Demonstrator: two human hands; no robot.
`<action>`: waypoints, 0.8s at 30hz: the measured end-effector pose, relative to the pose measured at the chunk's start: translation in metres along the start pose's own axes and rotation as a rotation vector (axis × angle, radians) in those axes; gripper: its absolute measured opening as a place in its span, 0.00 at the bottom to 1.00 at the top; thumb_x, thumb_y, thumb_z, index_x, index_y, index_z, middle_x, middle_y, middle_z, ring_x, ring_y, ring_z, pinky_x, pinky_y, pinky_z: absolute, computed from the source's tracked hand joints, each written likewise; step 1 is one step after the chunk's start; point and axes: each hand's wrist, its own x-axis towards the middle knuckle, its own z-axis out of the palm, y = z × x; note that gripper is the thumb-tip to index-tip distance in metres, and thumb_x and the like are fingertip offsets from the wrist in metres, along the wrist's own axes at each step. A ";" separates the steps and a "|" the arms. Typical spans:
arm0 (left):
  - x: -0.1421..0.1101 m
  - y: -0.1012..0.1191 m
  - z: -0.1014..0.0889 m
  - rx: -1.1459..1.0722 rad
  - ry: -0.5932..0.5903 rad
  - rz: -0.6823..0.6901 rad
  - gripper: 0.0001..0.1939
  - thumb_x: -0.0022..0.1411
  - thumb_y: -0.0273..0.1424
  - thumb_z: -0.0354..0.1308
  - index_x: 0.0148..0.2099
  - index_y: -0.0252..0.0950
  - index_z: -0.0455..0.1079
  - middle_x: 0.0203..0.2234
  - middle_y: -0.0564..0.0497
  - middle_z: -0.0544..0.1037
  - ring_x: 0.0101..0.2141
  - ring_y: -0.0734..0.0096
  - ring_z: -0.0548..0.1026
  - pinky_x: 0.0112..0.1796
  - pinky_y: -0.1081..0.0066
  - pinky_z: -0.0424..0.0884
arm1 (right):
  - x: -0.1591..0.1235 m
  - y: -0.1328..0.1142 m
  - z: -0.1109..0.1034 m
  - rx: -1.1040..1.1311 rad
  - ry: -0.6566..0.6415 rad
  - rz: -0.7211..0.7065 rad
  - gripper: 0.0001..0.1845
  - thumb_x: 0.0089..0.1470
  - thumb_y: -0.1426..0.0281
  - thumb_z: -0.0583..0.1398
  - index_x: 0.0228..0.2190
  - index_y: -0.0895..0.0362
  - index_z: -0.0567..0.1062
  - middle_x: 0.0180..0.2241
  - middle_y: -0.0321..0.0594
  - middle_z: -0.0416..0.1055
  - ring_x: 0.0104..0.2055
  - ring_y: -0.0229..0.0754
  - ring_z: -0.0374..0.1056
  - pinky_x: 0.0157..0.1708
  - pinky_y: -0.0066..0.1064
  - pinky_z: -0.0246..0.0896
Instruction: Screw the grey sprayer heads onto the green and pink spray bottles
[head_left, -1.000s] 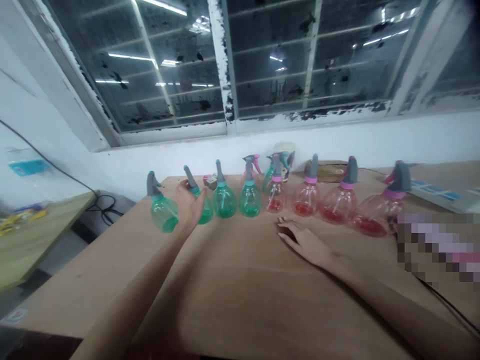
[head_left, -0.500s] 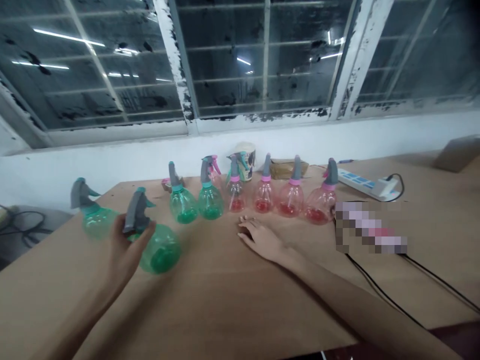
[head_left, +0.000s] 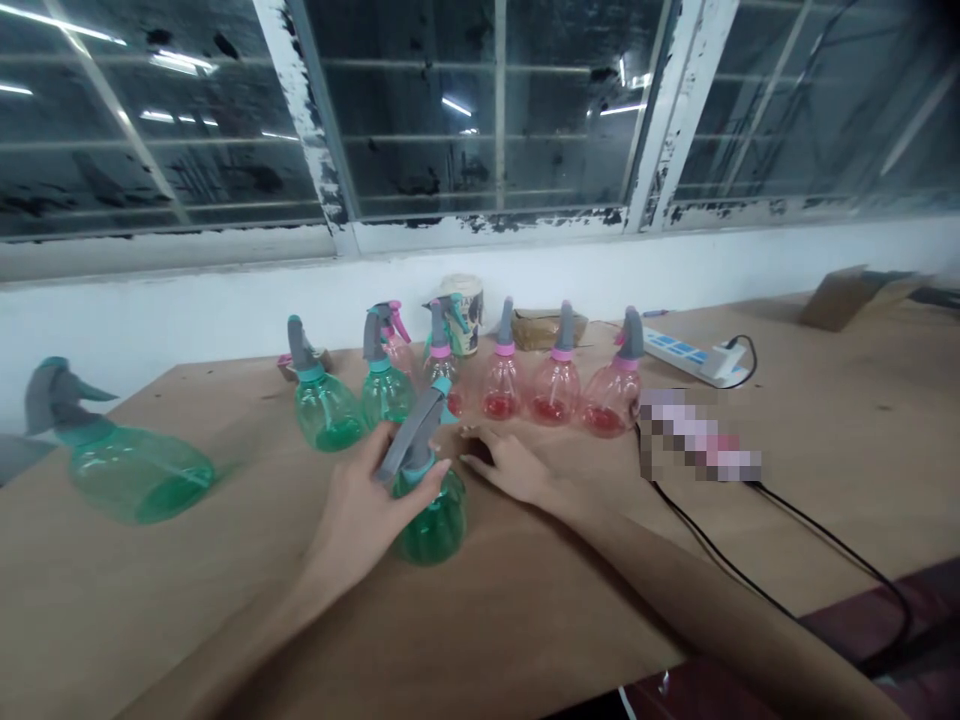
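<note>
My left hand (head_left: 367, 510) is closed around the neck of a green spray bottle (head_left: 435, 515) with a grey trigger head, tilted slightly, green liquid inside. My right hand (head_left: 514, 468) lies low over the table just right of that bottle. Its fingers are loosely bent, thumb apart, holding nothing. Behind the hands stands a row: two green spray bottles (head_left: 328, 410) on the left and several pink spray bottles (head_left: 555, 385) with red liquid on the right. Another green spray bottle (head_left: 139, 470) stands alone at the far left. The held bottle partly hides one pink bottle.
Along the wall are a patterned paper cup (head_left: 469, 315) and a brown packet (head_left: 544, 328). A white power strip (head_left: 694, 358) with a plug lies to the right. Black cables (head_left: 720, 545) cross the right side of the wooden table (head_left: 480, 630). A cardboard box (head_left: 847, 297) sits far right.
My left hand has carried the green spray bottle rightward to the middle, close to my right hand. The view has shifted right; my right hand stays near the same spot.
</note>
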 end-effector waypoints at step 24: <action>0.023 0.031 0.014 -0.267 -0.234 -0.054 0.06 0.45 0.24 0.51 0.27 0.39 0.60 0.15 0.60 0.54 0.17 0.78 0.56 0.18 0.76 0.56 | -0.001 0.002 0.000 0.038 0.004 0.017 0.15 0.52 0.70 0.55 0.44 0.56 0.67 0.44 0.44 0.71 0.46 0.45 0.67 0.45 0.38 0.61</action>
